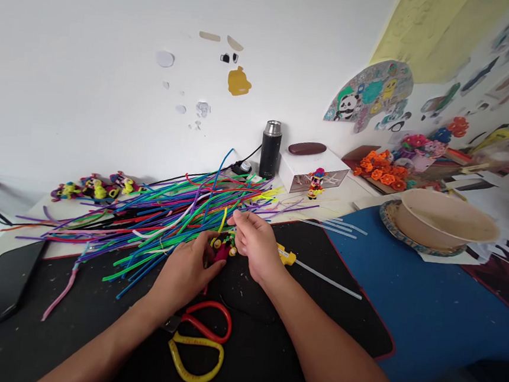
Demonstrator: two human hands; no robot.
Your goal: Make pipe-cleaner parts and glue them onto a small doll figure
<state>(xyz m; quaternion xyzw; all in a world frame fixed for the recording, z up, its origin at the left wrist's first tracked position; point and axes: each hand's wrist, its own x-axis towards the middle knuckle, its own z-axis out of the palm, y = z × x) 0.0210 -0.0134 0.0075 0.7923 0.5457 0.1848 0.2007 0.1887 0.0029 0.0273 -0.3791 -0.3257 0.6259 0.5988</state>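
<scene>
Both my hands meet over a black mat (267, 347) at the table's middle. My left hand (187, 271) is closed on a small pipe-cleaner figure (223, 249), red and yellow. My right hand (256, 244) pinches the same figure from the right, fingers bent around it and a yellow pipe cleaner (223, 219) rising from it. A big fan of coloured pipe cleaners (167, 213) lies just behind the hands. Scissors (199, 341) with a red and a yellow handle lie in front of my left wrist.
A glue gun (287, 255) with a clear stick lies right of my right hand. Finished figures (97, 187) sit at the back left, another (316, 183) by a white box (314, 166). A flask (270, 149), a bowl (445, 222) and a tablet (0, 288) stand around.
</scene>
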